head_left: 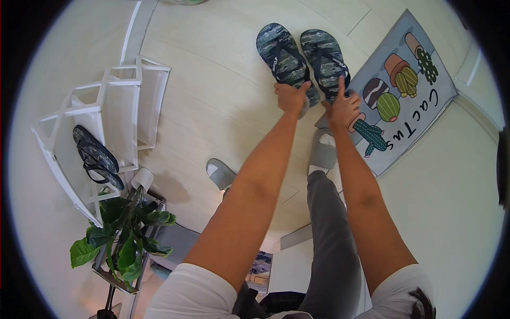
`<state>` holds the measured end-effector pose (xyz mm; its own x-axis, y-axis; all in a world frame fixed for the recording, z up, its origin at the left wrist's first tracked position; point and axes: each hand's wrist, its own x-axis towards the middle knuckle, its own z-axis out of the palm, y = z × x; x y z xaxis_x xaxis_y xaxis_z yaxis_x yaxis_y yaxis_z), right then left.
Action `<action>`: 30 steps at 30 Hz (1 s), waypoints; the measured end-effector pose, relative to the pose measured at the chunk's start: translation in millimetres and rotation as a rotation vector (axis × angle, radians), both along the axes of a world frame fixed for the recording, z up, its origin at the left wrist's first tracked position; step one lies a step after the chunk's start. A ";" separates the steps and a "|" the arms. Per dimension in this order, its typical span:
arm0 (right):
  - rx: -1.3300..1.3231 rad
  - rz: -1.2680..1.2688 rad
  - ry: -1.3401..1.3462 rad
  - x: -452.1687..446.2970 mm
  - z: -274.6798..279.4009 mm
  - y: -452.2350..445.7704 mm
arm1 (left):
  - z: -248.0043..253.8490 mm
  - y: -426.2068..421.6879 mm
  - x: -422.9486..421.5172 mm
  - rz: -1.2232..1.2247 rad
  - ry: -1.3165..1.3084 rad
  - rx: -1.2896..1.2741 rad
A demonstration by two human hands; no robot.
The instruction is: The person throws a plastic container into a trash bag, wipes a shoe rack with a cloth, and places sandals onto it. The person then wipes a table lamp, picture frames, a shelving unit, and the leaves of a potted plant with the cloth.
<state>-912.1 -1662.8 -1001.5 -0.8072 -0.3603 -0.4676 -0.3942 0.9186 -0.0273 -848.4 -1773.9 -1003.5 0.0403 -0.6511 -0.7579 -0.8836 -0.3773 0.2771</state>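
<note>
A pair of camouflage-patterned flip-flops with dark straps is side by side in front of me, toes pointing away. My left hand (292, 99) grips the left flip-flop (277, 48) near its heel, thumb and fingers along its sides. The heel end of the right flip-flop (320, 48) is in my right hand (344, 108), whose index finger reaches up toward the strap. Parts of both heels are hidden behind my fingers. I cannot tell whether the soles touch the floor.
A cactus-print mat (409, 119) lies to the right, close to my right hand. On the left stands a white rack (101, 109) holding dark flip-flops (95, 154). Below it is a leafy plant (127, 250). My feet wear grey slippers (220, 173) on the pale floor.
</note>
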 end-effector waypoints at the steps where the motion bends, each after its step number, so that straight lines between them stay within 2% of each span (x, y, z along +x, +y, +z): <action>1: -0.062 0.053 -0.007 -9.5 -9.0 7.5 | -1.5 2.7 -2.1 0.059 -0.070 -0.030; 2: -0.121 0.103 -0.014 -14.3 -11.2 10.8 | -7.6 1.6 1.3 0.064 -0.072 -0.022; 4: -0.112 0.164 -0.007 -21.7 -7.7 16.1 | -16.0 -0.9 5.9 0.243 0.061 0.191; 5: -0.144 0.166 -0.127 -29.8 -1.6 16.8 | -17.8 3.2 13.2 0.248 0.060 0.199; 6: -0.183 0.167 -0.245 -39.2 6.2 16.4 | -17.5 5.7 20.4 0.250 0.251 0.093; 7: -0.357 0.257 -0.235 -44.9 20.1 19.3 | -13.5 3.7 25.5 0.249 0.445 -0.019; 8: -0.359 0.256 -0.233 -51.7 21.8 29.3 | 1.9 -2.9 34.1 0.247 0.446 -0.020; 10: -0.788 -0.501 -0.603 -63.2 30.3 42.7 | 44.0 -22.7 61.2 0.481 0.704 0.120; 11: -0.794 -0.506 -0.600 -64.2 49.0 37.2 | 72.1 -35.9 75.1 0.593 0.702 0.248; 12: -0.901 -0.772 -0.588 -61.1 77.9 28.1 | 98.5 -45.4 89.8 0.704 0.691 0.377; 13: -1.000 -1.040 -0.568 -52.2 102.4 20.1 | 115.7 -47.4 100.6 0.697 0.690 0.375; 15: -0.976 -1.045 -0.599 -14.7 128.1 4.9 | 144.4 -47.8 115.1 0.879 0.700 0.486; 16: -0.860 -0.904 -0.664 23.7 151.3 -11.9 | 153.9 -34.1 116.9 0.878 0.703 0.482; 18: -0.757 -0.750 -0.733 61.3 180.7 -18.9 | 161.7 -1.2 108.9 0.516 0.673 0.507; 19: -0.706 -0.897 -0.863 71.7 186.1 -16.4 | 171.5 -3.0 110.1 0.516 0.664 0.483; 20: -0.637 -1.038 -1.008 81.3 186.3 -15.3 | 182.9 -6.8 115.3 0.615 0.729 0.488; 22: -0.937 -1.342 -1.035 66.3 169.2 5.7 | 199.7 -19.9 137.9 0.721 0.788 0.465; 24: -0.862 -1.314 -1.021 66.7 182.3 -9.8 | 201.0 -26.5 155.5 0.861 0.506 0.501; 25: -0.787 -1.291 -0.979 67.3 187.8 -13.9 | 194.0 -11.4 159.0 0.864 0.504 0.496; 26: -0.787 -1.290 -0.984 76.6 190.4 -17.1 | 182.3 15.8 158.5 0.741 0.584 0.474; 27: -0.726 -1.288 -1.099 89.6 195.7 -20.1 | 177.4 31.5 160.9 0.620 0.662 0.449; 28: -0.661 -1.282 -1.213 100.7 201.1 -20.8 | 182.4 31.2 167.9 0.626 0.664 0.443; 29: -0.523 -1.070 -1.035 92.5 224.7 -26.6 | 190.6 28.0 175.0 0.767 0.716 0.446; 30: -0.520 -1.065 -1.041 88.7 215.7 -21.4 | 197.8 21.4 183.9 0.906 0.766 0.447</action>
